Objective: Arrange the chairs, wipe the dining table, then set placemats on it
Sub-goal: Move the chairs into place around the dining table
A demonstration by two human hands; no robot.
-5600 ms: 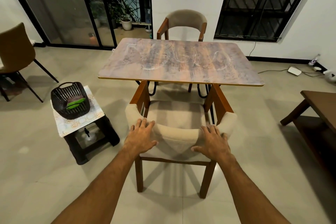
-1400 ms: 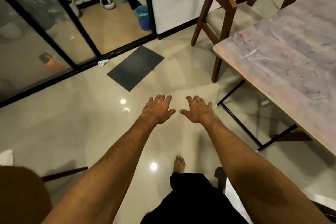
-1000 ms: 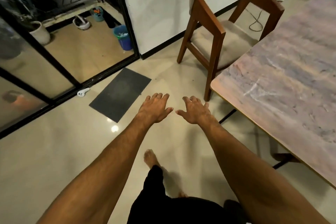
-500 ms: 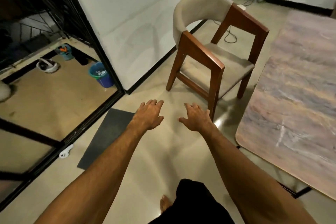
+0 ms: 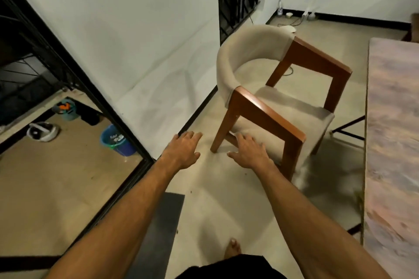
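A wooden chair [image 5: 267, 106] with a beige curved back and beige seat stands ahead of me, angled away from the dining table [image 5: 394, 133], whose marbled top fills the right edge. My left hand [image 5: 182, 150] reaches forward with fingers spread, holding nothing, left of the chair's rear leg. My right hand [image 5: 251, 153] is also stretched out flat and empty, just in front of the chair's near armrest post, not touching it.
A white wall [image 5: 136, 36] runs close behind the chair. A black-framed glass door [image 5: 74, 88] stands at left, with a blue bucket [image 5: 116, 140] beyond it. A dark floor mat [image 5: 163, 224] lies by my bare foot [image 5: 232, 249]. Cables lie near the far wall.
I have walked round the table end toward the second chair, which is now closer and larger. Both empty hands have stayed stretched out in front of me.
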